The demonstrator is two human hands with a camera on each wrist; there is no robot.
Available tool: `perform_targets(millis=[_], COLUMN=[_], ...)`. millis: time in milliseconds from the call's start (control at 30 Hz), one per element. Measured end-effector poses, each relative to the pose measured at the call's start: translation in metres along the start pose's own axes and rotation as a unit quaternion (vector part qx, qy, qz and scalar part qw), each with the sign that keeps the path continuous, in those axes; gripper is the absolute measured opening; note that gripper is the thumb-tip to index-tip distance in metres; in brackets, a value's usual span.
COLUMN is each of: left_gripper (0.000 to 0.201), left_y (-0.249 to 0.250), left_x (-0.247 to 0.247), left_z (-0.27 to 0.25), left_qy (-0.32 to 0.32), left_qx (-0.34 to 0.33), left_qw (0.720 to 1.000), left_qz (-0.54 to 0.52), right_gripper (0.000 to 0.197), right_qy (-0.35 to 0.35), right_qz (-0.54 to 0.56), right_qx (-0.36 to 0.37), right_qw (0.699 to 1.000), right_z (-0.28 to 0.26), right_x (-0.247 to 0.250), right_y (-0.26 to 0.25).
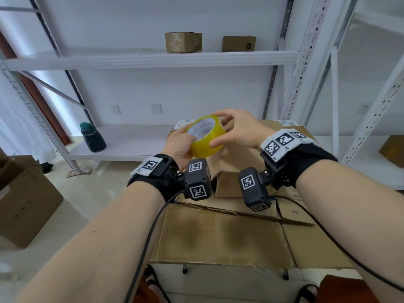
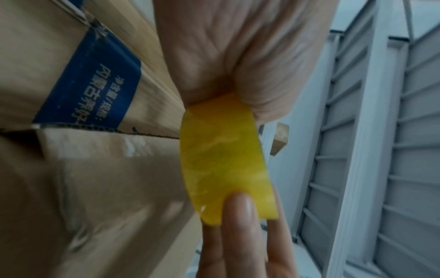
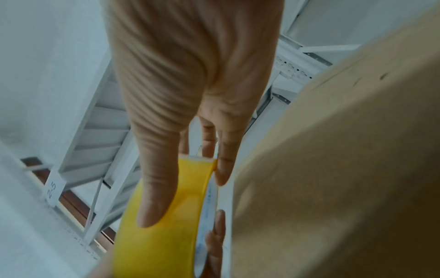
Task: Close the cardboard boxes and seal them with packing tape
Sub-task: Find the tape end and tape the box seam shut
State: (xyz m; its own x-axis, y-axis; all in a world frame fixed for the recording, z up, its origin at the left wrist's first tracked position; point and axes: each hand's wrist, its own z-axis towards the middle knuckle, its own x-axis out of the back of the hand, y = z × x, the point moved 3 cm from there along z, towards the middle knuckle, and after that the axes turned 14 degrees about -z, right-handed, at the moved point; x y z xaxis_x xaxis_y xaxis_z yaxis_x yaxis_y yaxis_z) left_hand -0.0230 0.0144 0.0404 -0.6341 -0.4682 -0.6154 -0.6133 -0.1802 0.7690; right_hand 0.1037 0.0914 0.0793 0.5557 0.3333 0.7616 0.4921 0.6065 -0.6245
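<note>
A yellow roll of packing tape (image 1: 206,136) is held up in front of me, above the cardboard boxes. My left hand (image 1: 180,143) grips it from below and the left, fingers curled into its white core. My right hand (image 1: 236,130) holds it from the right, thumb on the yellow outer face and fingertips on the top rim. The tape roll (image 2: 226,159) fills the left wrist view, and in the right wrist view my thumb lies flat along the tape roll (image 3: 161,216). Below lies a large cardboard box (image 1: 218,237) with its flaps folded down, a smaller box (image 1: 231,184) on it.
White metal shelving (image 1: 153,60) stands behind, with two small cardboard boxes (image 1: 183,42) on the upper shelf and a dark green bottle (image 1: 93,137) on the lower one. An open carton (image 1: 24,197) sits on the floor at the left. Camera cables hang from both wrists.
</note>
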Motion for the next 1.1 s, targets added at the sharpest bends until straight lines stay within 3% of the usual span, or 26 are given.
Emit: perform_targets(millis=[133,300,367,433,467,567,667,800,933,1100], left_gripper=[0.061,0.062,0.060,0.055,0.049,0.021,0.029,0.038,0.066,0.066], left_y=[0.002,0.007,0.008,0.009,0.008,0.007,0.013,0.023,0.028,0.031], left_x=[0.007,0.010,0.008,0.006,0.005,-0.001,-0.008,-0.005,-0.006,-0.002], left_z=[0.001,0.005,0.005,0.006,0.007,0.007,0.004,0.006,0.001,-0.001], left_qy=[-0.023,-0.033,-0.036,-0.038,-0.041,-0.042,-0.042,-0.035,-0.094,-0.142], left_qx=[0.018,0.002,-0.016,-0.042,-0.057,-0.084,-0.046,0.001,0.007,-0.035], left_qw=[1.000,0.999,0.999,0.998,0.997,0.992,0.996,0.999,0.991,0.975], left_qz=[0.002,-0.001,-0.010,-0.001,0.013,0.080,0.060,0.010,0.097,0.170], right_gripper=[0.057,0.075,0.054,0.021,0.017,0.031,0.021,0.012,0.008,0.022], right_qy=[-0.035,-0.096,-0.124,-0.136,-0.139,-0.147,-0.122,-0.100,-0.091,-0.078], right_qz=[0.179,0.344,0.371,0.375,0.383,0.401,0.401,0.333,0.241,0.187], right_qx=[-0.028,-0.094,-0.083,-0.059,-0.047,-0.012,-0.004,-0.001,0.000,0.002], right_qw=[0.983,0.929,0.916,0.915,0.912,0.904,0.908,0.937,0.966,0.979], right_z=[-0.004,-0.006,-0.007,-0.008,-0.008,-0.007,-0.003,0.001,-0.001,-0.001], right_x=[0.002,-0.006,-0.010,-0.012,-0.012,-0.009,-0.002,0.005,0.008,0.010], right_y=[-0.004,-0.003,-0.005,-0.010,-0.012,-0.021,-0.027,-0.027,-0.029,-0.030])
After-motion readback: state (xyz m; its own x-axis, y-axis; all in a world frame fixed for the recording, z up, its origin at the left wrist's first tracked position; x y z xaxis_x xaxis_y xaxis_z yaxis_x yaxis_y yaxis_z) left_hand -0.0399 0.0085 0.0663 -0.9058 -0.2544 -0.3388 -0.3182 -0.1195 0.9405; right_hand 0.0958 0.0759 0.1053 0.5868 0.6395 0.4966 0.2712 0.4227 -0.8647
